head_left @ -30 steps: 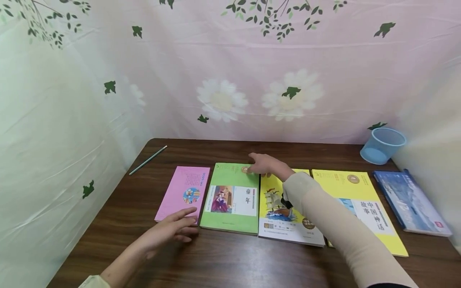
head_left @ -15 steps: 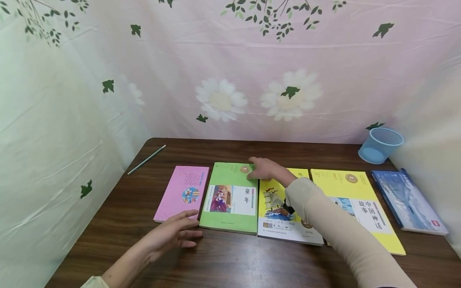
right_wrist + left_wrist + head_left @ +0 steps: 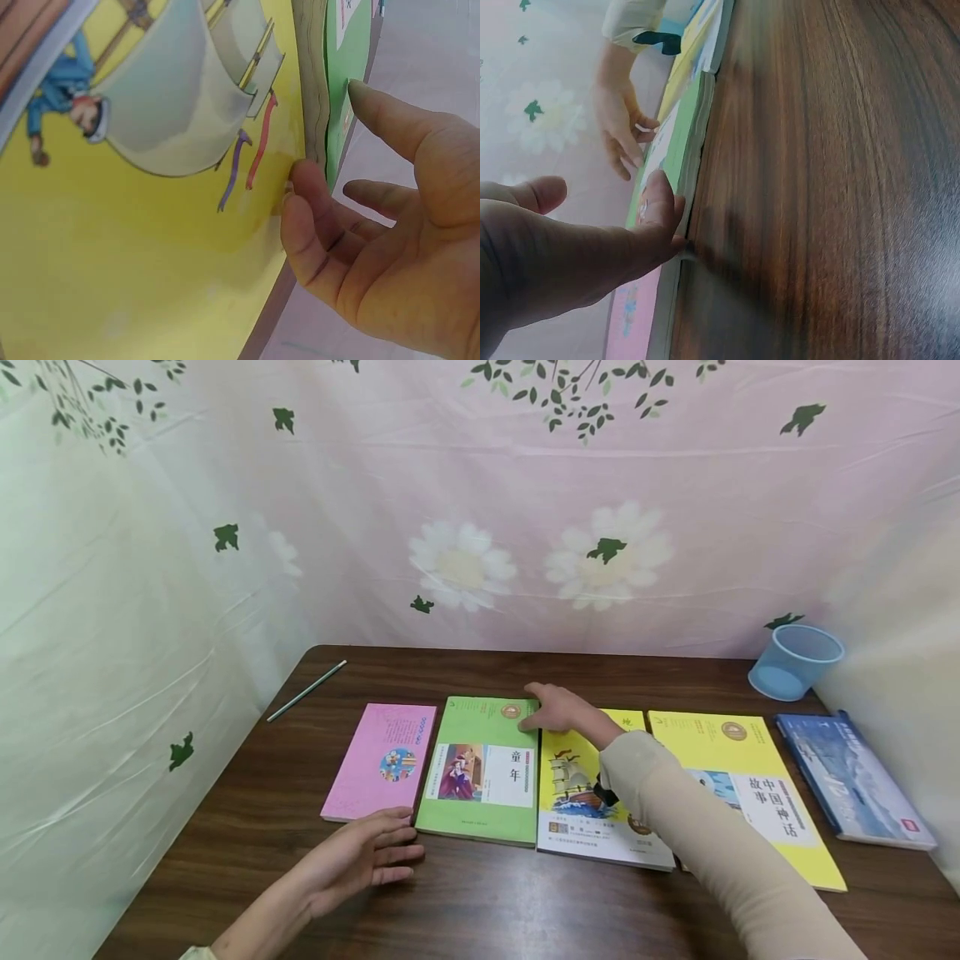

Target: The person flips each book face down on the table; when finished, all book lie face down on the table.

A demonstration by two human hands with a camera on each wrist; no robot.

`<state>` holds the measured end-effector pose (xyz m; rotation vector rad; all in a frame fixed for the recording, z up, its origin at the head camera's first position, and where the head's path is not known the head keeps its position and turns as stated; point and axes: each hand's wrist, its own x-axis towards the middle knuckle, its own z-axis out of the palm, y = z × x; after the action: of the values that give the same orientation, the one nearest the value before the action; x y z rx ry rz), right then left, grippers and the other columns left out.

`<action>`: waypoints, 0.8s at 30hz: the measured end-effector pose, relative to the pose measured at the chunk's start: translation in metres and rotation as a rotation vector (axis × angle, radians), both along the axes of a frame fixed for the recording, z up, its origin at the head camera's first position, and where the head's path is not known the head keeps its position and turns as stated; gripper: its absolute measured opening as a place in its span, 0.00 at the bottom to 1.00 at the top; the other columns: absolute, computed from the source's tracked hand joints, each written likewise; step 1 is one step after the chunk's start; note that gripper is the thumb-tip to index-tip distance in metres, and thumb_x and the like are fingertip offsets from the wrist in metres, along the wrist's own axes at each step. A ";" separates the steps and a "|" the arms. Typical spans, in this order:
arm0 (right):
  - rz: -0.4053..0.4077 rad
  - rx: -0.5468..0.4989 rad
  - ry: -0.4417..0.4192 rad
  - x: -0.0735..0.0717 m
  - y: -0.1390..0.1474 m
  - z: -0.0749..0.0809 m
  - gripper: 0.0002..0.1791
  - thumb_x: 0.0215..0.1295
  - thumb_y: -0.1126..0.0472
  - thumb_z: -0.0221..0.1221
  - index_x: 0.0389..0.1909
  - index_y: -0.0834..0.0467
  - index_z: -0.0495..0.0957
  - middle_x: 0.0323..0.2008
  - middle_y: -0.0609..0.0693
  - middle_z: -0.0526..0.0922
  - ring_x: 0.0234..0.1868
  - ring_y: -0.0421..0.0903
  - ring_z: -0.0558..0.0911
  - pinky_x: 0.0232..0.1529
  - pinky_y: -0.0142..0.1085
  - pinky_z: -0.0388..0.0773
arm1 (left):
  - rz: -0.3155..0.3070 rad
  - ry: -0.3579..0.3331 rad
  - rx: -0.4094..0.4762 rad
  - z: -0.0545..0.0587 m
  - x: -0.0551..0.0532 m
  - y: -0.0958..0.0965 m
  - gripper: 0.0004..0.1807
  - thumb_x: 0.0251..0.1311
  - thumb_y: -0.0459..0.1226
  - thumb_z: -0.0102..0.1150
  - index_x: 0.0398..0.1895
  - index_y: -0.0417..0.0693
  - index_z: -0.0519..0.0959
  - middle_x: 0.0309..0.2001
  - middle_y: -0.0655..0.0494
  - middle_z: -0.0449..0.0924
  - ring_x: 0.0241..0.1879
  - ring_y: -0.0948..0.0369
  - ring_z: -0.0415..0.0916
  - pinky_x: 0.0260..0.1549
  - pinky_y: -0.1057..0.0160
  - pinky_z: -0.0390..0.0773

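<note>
A green book (image 3: 476, 822) lies between a pink book (image 3: 367, 768) and a yellow book with a sailing ship (image 3: 577, 843). My right hand (image 3: 562, 710) is at the green book's upper right corner. In the right wrist view its thumb overlaps the green cover (image 3: 341, 120), while loosely bent fingers (image 3: 304, 232) lie by the edge of the ship book. My left hand (image 3: 360, 858) is held with fingers spread and relaxed, near the lower corners of the pink and green books. The left wrist view shows its fingertips close to the books' lower edges.
Right of the ship book lie another yellow book (image 3: 697, 739) and a blue book (image 3: 855, 777). A light blue cup (image 3: 795, 664) stands at the back right of the brown table (image 3: 480, 910). A thin stick (image 3: 306, 692) lies at the back left. Printed curtains border the table.
The left hand has shifted slightly down and turned, its fingers moving off the pink book's lower edge. The right thumb has come down over the green cover. The books have not visibly moved.
</note>
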<state>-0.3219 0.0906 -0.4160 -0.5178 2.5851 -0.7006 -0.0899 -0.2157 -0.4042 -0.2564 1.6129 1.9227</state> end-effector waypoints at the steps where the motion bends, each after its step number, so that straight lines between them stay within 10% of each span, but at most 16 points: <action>1: -0.001 -0.007 0.000 0.000 0.001 -0.001 0.48 0.63 0.49 0.66 0.78 0.59 0.53 0.65 0.62 0.71 0.24 0.43 0.71 0.25 0.33 0.71 | 0.007 -0.002 0.008 0.000 0.001 0.000 0.40 0.75 0.48 0.45 0.77 0.34 0.44 0.75 0.23 0.44 0.70 0.43 0.66 0.61 0.51 0.78; 24: -0.062 -0.076 -0.036 0.004 -0.002 -0.008 0.48 0.62 0.50 0.68 0.77 0.60 0.55 0.74 0.66 0.56 0.51 0.54 0.75 0.34 0.36 0.80 | 0.109 -0.046 0.097 -0.004 0.003 0.002 0.38 0.75 0.47 0.43 0.77 0.34 0.44 0.76 0.26 0.45 0.65 0.49 0.72 0.61 0.52 0.77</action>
<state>-0.3183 0.0889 -0.4240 -0.4463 2.5587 -0.8237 -0.0873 -0.2134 -0.4082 -0.3525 1.4985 2.0549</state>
